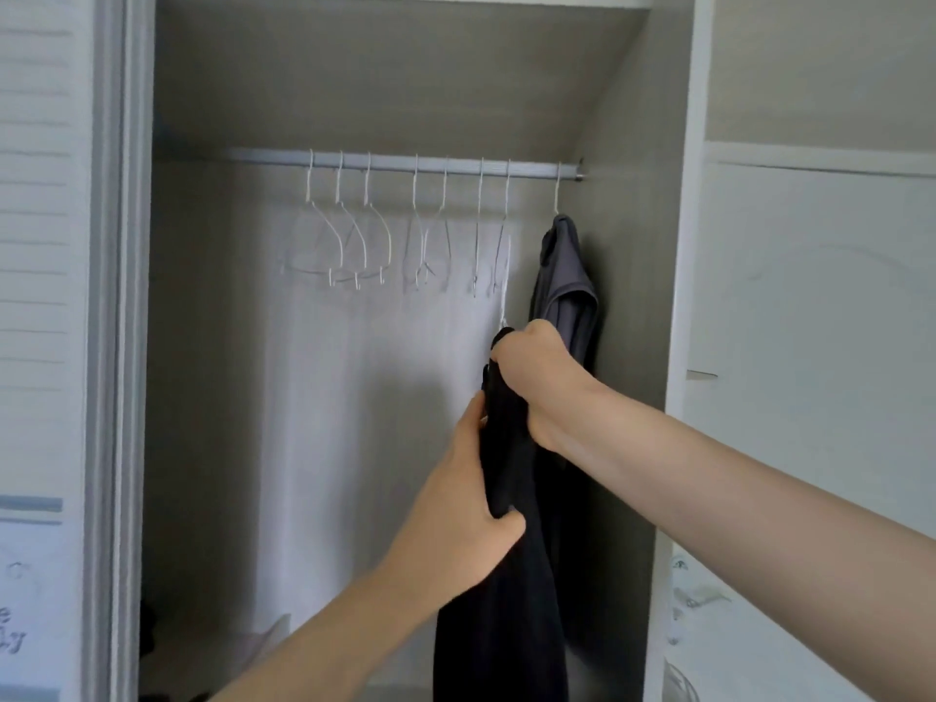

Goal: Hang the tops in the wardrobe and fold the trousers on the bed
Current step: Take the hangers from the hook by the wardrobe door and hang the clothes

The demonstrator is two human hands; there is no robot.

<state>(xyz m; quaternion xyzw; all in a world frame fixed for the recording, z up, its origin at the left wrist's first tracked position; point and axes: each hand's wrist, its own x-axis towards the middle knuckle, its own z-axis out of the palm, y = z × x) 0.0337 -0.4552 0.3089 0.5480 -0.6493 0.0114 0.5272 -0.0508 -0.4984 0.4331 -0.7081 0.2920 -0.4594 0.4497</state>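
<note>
to your left you have a white slatted sliding door (35,245) with faint lettering low down. to your right stands a white panelled cupboard door (810,306), with a small white handle (701,595) lower on it.

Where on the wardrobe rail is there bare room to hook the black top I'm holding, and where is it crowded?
The silver rail has a bare stretch between the last empty white wire hanger and the hung grey top. Left of it, the empty hangers crowd together. The right hand and left hand grip the black top just below that gap.
</note>
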